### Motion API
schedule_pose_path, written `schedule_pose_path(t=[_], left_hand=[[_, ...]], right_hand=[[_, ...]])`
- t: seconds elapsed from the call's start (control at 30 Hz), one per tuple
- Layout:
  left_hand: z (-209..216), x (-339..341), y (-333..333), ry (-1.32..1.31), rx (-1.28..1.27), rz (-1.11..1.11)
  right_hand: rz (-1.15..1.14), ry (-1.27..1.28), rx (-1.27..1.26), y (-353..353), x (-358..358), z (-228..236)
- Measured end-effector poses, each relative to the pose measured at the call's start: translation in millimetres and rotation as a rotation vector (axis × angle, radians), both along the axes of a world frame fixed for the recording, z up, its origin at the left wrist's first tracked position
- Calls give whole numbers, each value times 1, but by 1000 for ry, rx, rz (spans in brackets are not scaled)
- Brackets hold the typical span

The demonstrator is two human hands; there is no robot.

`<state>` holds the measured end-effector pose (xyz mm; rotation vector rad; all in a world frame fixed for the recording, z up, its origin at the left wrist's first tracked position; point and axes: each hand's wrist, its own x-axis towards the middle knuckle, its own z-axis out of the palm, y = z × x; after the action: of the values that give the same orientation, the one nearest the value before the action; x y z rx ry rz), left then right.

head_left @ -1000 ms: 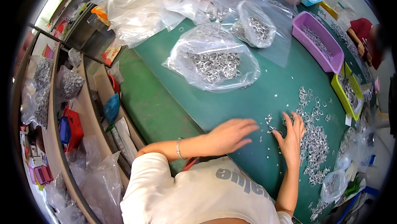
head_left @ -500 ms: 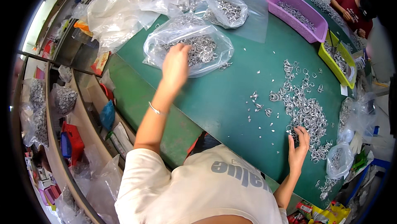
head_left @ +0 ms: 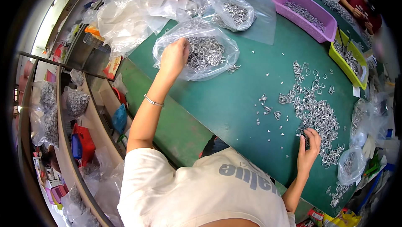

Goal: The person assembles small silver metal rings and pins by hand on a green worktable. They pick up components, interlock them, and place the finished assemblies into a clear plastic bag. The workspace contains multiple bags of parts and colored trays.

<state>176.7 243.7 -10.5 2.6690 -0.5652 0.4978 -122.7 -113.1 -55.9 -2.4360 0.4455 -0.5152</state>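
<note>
My left hand (head_left: 174,59) is over the left side of a clear plastic bag (head_left: 192,76) of small silvery metal rings (head_left: 206,52). Its fingers are bunched together, and whatever they hold is hidden. At the right, my right hand (head_left: 308,153) rests low at the near left edge of a loose pile of the same rings (head_left: 320,114). There the fingers curl down among the pieces, with the thumb a little apart from them. One single ring (head_left: 299,132) lies just left of the fingertips.
Behind stands a second ring bag (head_left: 235,15) near crumpled plastic sheets (head_left: 125,21). A purple basket (head_left: 299,19) and a yellow-green basket (head_left: 345,61) hold more pieces at the far right. Small chips dot the green table (head_left: 226,105). Shelving (head_left: 83,130) lines the left; a co-worker (head_left: 358,9) sits far right.
My left hand has shifted slightly toward the bag's left rim, its fingers drawn closer together. My right hand stays at the pile. The whole view has swung slightly.
</note>
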Motion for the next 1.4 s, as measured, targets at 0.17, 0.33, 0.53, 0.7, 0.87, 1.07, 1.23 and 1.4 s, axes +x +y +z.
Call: schedule_pose_path(t=[0.17, 0.33, 0.53, 0.7, 0.87, 1.07, 1.23, 1.4], left_hand=[[-13, 3, 11, 342, -486, -71], [-6, -10, -7, 817, -1044, 60], [-20, -7, 10, 1363, -1675, -159], [-9, -32, -18, 1229, -1694, -74], [-17, -50, -20, 1261, -1733, -166], [-27, -89, -35, 1370, -1630, -295], [-37, -96, -28, 1514, -1585, -312], [-38, -93, -26, 1720, -1634, -501]], right_hand=[[20, 6, 2, 5, 6, 0], [48, -11, 2, 17, 11, 7], [114, -15, 34, 25, 18, 9], [324, -41, 297, 49, 51, 24], [532, -144, 538, 110, 130, 42], [701, -160, 656, 148, 181, 25], [636, -60, 759, 149, 167, 21], [706, -77, 943, 143, 161, 26]])
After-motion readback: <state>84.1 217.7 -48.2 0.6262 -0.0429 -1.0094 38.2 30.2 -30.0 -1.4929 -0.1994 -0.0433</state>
